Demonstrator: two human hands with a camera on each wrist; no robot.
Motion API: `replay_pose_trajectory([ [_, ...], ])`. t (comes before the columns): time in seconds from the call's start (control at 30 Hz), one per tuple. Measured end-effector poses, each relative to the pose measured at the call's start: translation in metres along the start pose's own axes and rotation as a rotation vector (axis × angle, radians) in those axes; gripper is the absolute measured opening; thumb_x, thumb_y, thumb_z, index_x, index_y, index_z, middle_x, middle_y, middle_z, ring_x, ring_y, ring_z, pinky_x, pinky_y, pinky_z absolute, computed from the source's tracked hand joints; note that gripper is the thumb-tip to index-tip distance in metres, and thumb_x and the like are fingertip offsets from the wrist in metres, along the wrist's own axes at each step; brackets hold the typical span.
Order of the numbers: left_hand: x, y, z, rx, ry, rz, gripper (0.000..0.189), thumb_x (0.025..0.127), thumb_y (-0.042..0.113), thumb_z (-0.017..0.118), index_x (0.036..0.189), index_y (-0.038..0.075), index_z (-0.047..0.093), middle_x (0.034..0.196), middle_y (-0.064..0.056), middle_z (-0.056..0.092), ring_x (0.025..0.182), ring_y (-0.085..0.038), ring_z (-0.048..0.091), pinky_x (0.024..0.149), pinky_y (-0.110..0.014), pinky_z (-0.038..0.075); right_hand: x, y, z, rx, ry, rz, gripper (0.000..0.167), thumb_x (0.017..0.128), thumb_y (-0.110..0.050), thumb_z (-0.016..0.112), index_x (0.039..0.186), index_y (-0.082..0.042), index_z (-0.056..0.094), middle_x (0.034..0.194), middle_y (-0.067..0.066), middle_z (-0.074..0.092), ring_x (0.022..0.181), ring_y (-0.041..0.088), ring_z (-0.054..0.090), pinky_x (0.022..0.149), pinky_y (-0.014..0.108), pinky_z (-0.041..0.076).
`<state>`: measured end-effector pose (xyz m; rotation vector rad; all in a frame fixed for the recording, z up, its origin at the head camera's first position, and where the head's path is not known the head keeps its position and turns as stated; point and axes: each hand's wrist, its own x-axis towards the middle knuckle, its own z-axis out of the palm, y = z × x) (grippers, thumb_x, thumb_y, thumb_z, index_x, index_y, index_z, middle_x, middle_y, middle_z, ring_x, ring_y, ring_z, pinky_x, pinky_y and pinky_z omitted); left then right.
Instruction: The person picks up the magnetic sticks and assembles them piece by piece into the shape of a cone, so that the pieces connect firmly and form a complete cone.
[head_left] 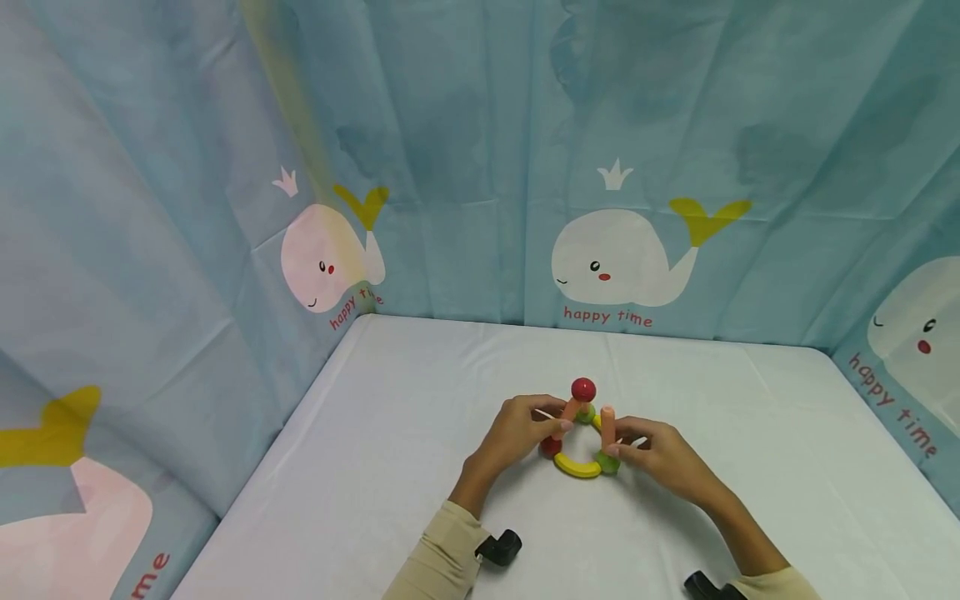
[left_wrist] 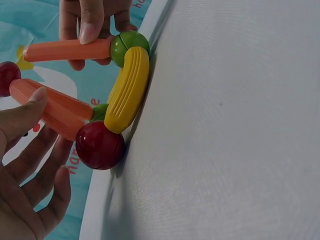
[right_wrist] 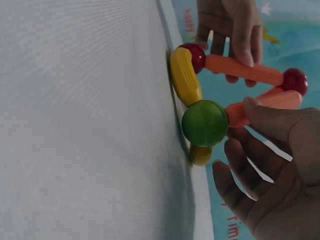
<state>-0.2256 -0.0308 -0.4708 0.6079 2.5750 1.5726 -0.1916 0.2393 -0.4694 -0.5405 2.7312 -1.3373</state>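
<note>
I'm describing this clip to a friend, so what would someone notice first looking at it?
First, the small bright toy frame of balls and sticks in the middle of the white table, with a red ball on top and a yellow curved piece at its base. The left hand and right hand each hold an orange stick. Behind, a blue whale-print curtain stands out.

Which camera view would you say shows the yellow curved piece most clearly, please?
The left wrist view: the yellow curved piece fills the frame centre, ridges visible, lying on the table between a green ball and a red ball. The right wrist view shows it foreshortened; the head view shows it small, between both hands.
</note>
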Motion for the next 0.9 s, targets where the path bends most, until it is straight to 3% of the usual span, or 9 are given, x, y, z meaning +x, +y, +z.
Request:
replay_pose_trajectory([
  [0.23, -0.0003, 0.0030, 0.0021, 0.004, 0.000, -0.013, 0.032, 0.095, 0.033, 0.082, 0.126, 0.023, 0.079, 0.114, 0.009, 0.078, 0.100, -0.014, 0.072, 0.082, -0.025, 0.058, 0.0025, -0.0014, 0.0019, -0.013, 0.023, 0.003, 0.037, 0.098, -0.031, 0.078, 0.128, -0.009, 0.076, 0.119, 0.000, 0.077, 0.097, 0.011, 0.066, 0.081, 0.027, 0.057],
  [0.73, -0.0032, 0.0065, 0.0071, -0.001, -0.006, -0.023, 0.033, 0.096, 0.032, 0.082, 0.128, 0.025, 0.078, 0.115, 0.011, 0.077, 0.102, -0.014, 0.070, 0.081, -0.022, 0.057, 0.0039, -0.0012, 0.0049, -0.024, 0.041, 0.014, 0.032, 0.098, -0.024, 0.078, 0.128, -0.012, 0.076, 0.120, 0.003, 0.075, 0.097, 0.014, 0.065, 0.080, 0.028, 0.058],
  [0.9, -0.0039, 0.0059, 0.0044, -0.009, -0.017, -0.021, 0.034, 0.096, 0.035, 0.081, 0.128, 0.025, 0.078, 0.116, 0.011, 0.076, 0.102, -0.012, 0.069, 0.081, -0.023, 0.057, 0.0035, -0.0019, 0.0014, -0.037, 0.033, 0.015, 0.034, 0.099, -0.031, 0.077, 0.129, -0.015, 0.075, 0.121, 0.000, 0.075, 0.100, 0.016, 0.066, 0.082, 0.030, 0.058],
])
